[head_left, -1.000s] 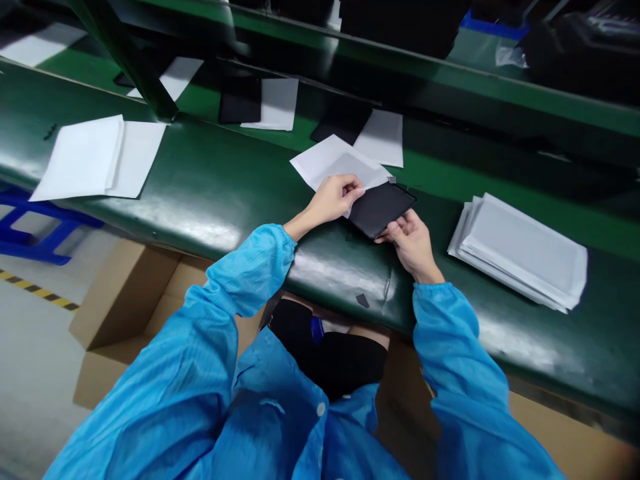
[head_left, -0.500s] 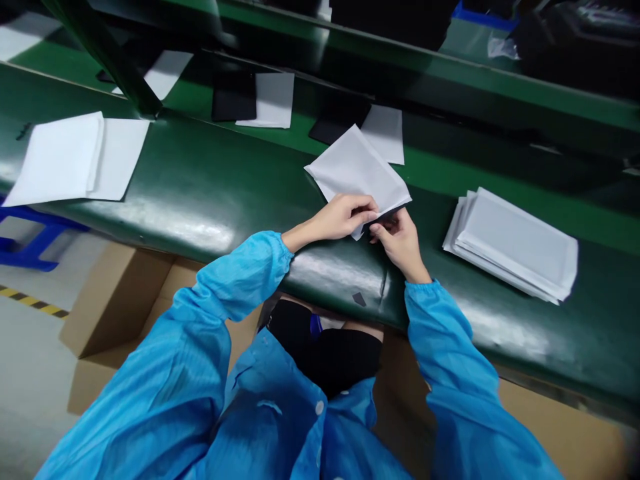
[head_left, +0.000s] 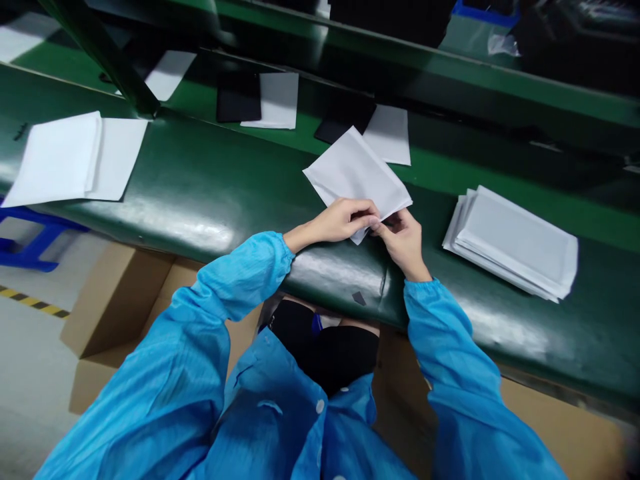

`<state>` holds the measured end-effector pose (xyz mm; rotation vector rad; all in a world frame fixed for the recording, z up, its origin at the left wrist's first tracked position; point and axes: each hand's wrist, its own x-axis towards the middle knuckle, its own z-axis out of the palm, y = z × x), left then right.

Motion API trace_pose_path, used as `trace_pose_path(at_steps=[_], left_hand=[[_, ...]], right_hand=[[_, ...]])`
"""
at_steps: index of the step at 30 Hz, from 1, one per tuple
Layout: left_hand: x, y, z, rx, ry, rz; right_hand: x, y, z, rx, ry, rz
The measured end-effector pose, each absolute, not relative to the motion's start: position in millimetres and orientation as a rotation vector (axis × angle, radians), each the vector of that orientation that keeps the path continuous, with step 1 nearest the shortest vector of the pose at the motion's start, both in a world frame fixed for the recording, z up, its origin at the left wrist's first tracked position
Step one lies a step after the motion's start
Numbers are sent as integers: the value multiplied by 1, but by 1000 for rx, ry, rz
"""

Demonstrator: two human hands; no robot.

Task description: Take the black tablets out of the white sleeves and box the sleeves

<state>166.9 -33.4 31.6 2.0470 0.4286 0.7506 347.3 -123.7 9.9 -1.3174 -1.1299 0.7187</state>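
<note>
A white sleeve-like pouch (head_left: 357, 170) is tilted over the green work surface, held at its near edge by both hands. My left hand (head_left: 347, 219) is closed on the lower edge, fingers curled and thumb pressed along it. Close by, my right hand (head_left: 403, 241) grips the same edge near the right corner, its fingers partly hidden under the pouch. The two thumbs nearly meet. A small flap of white hangs below the fingertips. What lies inside the pouch cannot be made out.
Right of my hands lies a stack of white pouches (head_left: 520, 240). More white pouches (head_left: 65, 157) rest at the left. Black flat panels (head_left: 239, 98) and white pouches (head_left: 280, 100) lie on the lower green belt (head_left: 430, 180). A green post (head_left: 105, 60) rises at left; a cardboard box (head_left: 115, 300) stands below.
The dark strip at the pouch's open edge is now covered by white. My right thumb has moved left to my left fingertips. Flat items on the belt have shifted slightly right.
</note>
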Motion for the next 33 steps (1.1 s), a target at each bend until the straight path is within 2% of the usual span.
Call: trace_pose_path(at_steps=[8,13,23,29,33], left_hand=[[143,37,20,2100,1154,968],[144,52,5,1983,995,982],[149,51,-6,1795,673,985],[148,54,-2,1767,701,990],[147,59,-5,1720,751,1068]], right_hand=[[365,-121,5,-1303,-946,655],[372,-118,-1,-1291,-897,635],[384,-114,-2,-1445,-939,128],[392,-119,6,-1537,-958,85],[407,-115,-1,-1446,-771,218]])
